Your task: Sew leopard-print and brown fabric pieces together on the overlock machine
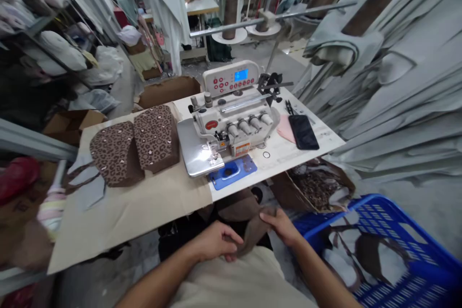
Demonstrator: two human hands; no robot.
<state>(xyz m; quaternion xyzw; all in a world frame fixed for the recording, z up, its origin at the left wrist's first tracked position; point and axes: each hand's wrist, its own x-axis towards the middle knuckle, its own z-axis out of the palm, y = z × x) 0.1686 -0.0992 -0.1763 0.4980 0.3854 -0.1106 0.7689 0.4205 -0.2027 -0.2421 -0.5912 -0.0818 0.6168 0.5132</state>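
Note:
A small brown fabric piece (254,233) is stretched between my two hands, low over my lap and in front of the table edge. My right hand (281,224) pinches its upper right end between thumb and fingers. At its lower left side is my left hand (218,241), fingers curled in against the cloth. Beyond them stands a white overlock sewing machine (234,120) with a lit blue display and a metal plate. On the table's left lie two stacks of leopard-print fabric pieces (157,137), (115,151), with grey-white pieces (86,185) beside them.
A blue plastic basket (411,224) at my right holds brown and white pieces. Next to it is a cardboard box (314,185) of scraps. A black phone (303,132), a pink cloth (286,128) and thread snips (289,107) lie right of the machine. Thread cones (230,12) stand behind.

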